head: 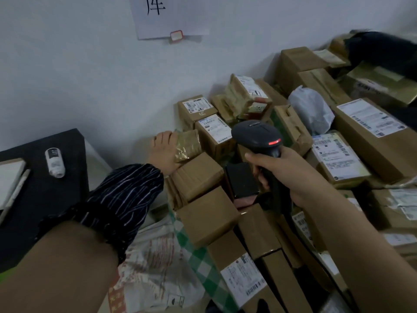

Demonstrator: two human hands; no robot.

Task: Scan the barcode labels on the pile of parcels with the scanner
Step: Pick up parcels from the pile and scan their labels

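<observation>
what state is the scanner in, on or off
On: a red bar glows on the head of the scanner, gripped in the right hand. Whether it is reading a label cannot be told.

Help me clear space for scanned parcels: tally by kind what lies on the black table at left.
White bottle: 1
White pad: 1
Pale pen-like stick: 1
Total: 3, all on the black table.
</observation>
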